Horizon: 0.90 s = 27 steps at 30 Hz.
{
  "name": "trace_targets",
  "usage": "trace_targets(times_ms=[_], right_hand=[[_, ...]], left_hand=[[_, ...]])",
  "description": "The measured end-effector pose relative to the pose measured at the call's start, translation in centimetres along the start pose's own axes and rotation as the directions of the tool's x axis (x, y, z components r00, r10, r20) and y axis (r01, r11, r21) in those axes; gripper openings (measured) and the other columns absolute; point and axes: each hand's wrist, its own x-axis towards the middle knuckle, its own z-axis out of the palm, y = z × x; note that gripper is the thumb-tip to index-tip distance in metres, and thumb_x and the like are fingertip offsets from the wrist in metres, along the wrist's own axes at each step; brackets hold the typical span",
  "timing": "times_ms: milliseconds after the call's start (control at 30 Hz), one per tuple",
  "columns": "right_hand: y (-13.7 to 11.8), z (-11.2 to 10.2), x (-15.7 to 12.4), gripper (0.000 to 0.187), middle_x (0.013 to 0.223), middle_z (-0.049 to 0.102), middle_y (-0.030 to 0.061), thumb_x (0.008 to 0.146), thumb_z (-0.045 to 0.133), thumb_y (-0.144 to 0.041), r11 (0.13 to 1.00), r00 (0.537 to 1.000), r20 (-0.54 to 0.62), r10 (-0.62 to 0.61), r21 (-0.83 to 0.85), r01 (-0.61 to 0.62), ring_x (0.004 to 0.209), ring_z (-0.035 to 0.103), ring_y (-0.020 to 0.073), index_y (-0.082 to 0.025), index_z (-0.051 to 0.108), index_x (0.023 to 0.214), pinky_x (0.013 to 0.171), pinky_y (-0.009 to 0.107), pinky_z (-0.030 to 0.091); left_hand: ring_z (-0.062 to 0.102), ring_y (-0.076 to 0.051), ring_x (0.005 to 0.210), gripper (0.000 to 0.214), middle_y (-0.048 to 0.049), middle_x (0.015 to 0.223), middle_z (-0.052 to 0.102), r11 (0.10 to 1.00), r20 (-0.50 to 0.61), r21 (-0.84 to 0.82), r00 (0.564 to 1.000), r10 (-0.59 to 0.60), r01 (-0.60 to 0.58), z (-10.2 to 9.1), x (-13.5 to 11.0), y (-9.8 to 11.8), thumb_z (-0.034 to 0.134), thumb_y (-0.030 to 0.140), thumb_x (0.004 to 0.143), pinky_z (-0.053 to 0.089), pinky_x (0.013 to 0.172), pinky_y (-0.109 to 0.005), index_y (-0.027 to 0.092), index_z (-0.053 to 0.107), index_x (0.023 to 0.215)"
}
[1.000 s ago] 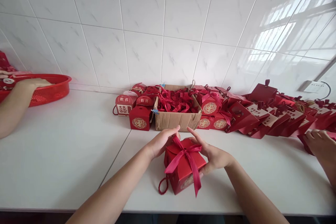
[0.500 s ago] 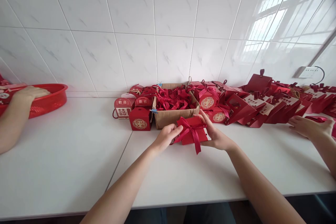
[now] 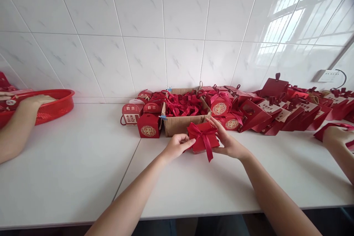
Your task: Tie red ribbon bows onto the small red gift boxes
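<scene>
A small red gift box (image 3: 203, 141) tied with a red ribbon bow sits between my two hands, just above the white table (image 3: 69, 169). My left hand (image 3: 177, 146) curls its fingers against the box's left side. My right hand (image 3: 227, 141) holds the right side, thumb and fingers on the box. Directly behind the box stands a cardboard carton (image 3: 182, 123) full of red ribbons.
Finished red boxes (image 3: 148, 125) stand left of the carton. Many flat red boxes and tags (image 3: 279, 112) lie along the wall to the right. Another person's hand (image 3: 336, 136) works at far right. At far left, another person's arm (image 3: 16, 125) reaches into a red basket (image 3: 55, 104).
The gift box moved away from me, from the near table edge up to just in front of the carton. The hand at far right pulled back to the right.
</scene>
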Motion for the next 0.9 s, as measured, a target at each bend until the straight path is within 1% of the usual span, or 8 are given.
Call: trace_targets(times_ms=[67,133,300,333,400,467,633,900], right_hand=[[-0.2,0.1,-0.2,0.094,0.148,0.028,0.0078,0.074,0.068,-0.026,0.991,0.997,0.068,0.047,0.12,-0.055,0.119,0.05,0.0257,-0.037,0.008,0.145,0.094,0.04,0.045],[-0.3,0.3,-0.1,0.086,0.143,0.037,0.0081,0.074,0.068,-0.032,0.963,0.996,0.056,0.064,0.258,-0.077,0.105,0.058,0.0243,-0.036,0.016,0.143,0.085,0.038,0.05],[-0.2,0.8,0.5,0.032,0.132,0.048,0.0028,0.083,0.052,-0.047,0.91,0.969,-0.205,0.137,0.413,-0.041,0.11,0.055,0.0243,-0.032,0.051,0.111,0.084,0.036,0.049],[-0.2,0.8,0.7,0.029,0.129,0.05,0.0027,0.086,0.045,-0.051,0.9,0.962,-0.219,0.165,0.433,-0.056,0.11,0.055,0.0245,-0.03,0.055,0.105,0.083,0.036,0.05],[-0.2,0.7,0.8,0.042,0.123,0.054,0.0032,0.089,0.029,-0.057,0.884,0.949,-0.234,0.211,0.461,-0.082,0.109,0.055,0.025,-0.028,0.059,0.095,0.081,0.037,0.05],[-0.2,0.6,0.9,0.046,0.12,0.055,0.0037,0.089,0.028,-0.058,0.897,0.94,-0.256,0.226,0.432,-0.098,0.109,0.055,0.0251,-0.027,0.062,0.089,0.081,0.038,0.05],[-0.5,0.9,0.6,0.017,0.123,0.05,0.0066,0.077,0.065,-0.04,0.989,0.957,-0.26,0.126,0.109,-0.101,0.117,0.048,0.0259,-0.025,0.066,0.084,0.08,0.033,0.049],[-0.7,1.2,0.7,0.014,0.119,0.049,0.0091,0.079,0.064,-0.037,0.992,0.968,-0.245,0.054,-0.097,-0.08,0.117,0.047,0.0266,-0.023,0.066,0.081,0.076,0.032,0.051]], left_hand=[[0.039,-0.008,0.052,0.04,0.0039,0.056,0.046,1.0,-0.025,0.016,1.0,0.008,-0.008,0.3,-0.1,0.0,0.065,0.052,0.07,0.028,0.05,-0.022,0.016,0.05,0.06],[0.043,-0.009,0.055,0.04,0.0026,0.058,0.049,1.0,-0.022,0.01,1.0,0.019,-0.019,0.8,-0.2,0.0,0.067,0.051,0.069,0.031,0.052,-0.022,0.015,0.051,0.06],[0.048,-0.011,0.06,0.036,-0.0001,0.065,0.054,0.999,0.015,-0.034,1.0,0.02,-0.019,1.6,-0.4,-0.1,0.068,0.047,0.069,0.035,0.056,-0.023,0.014,0.053,0.064],[0.048,-0.011,0.06,0.035,0.0,0.065,0.054,0.999,0.012,-0.024,1.0,0.026,-0.025,1.6,-0.5,-0.1,0.068,0.046,0.07,0.035,0.056,-0.023,0.014,0.053,0.063],[0.048,-0.011,0.061,0.034,0.0003,0.064,0.054,0.999,0.014,0.002,0.999,0.044,-0.044,1.7,-0.6,0.0,0.067,0.044,0.071,0.035,0.057,-0.023,0.015,0.053,0.062],[0.047,-0.011,0.061,0.034,0.0007,0.064,0.053,0.998,0.018,0.022,0.998,0.059,-0.059,1.8,-0.7,0.1,0.067,0.043,0.071,0.035,0.057,-0.023,0.015,0.051,0.06],[0.044,-0.01,0.06,0.033,0.0018,0.062,0.049,0.998,0.016,0.036,0.998,0.057,-0.057,1.8,-0.8,0.2,0.066,0.041,0.072,0.034,0.057,-0.023,0.015,0.05,0.06],[0.044,-0.011,0.061,0.033,0.0015,0.063,0.049,0.996,0.043,0.045,0.996,0.081,-0.083,1.7,-0.8,0.0,0.065,0.04,0.074,0.034,0.057,-0.024,0.015,0.049,0.06]])
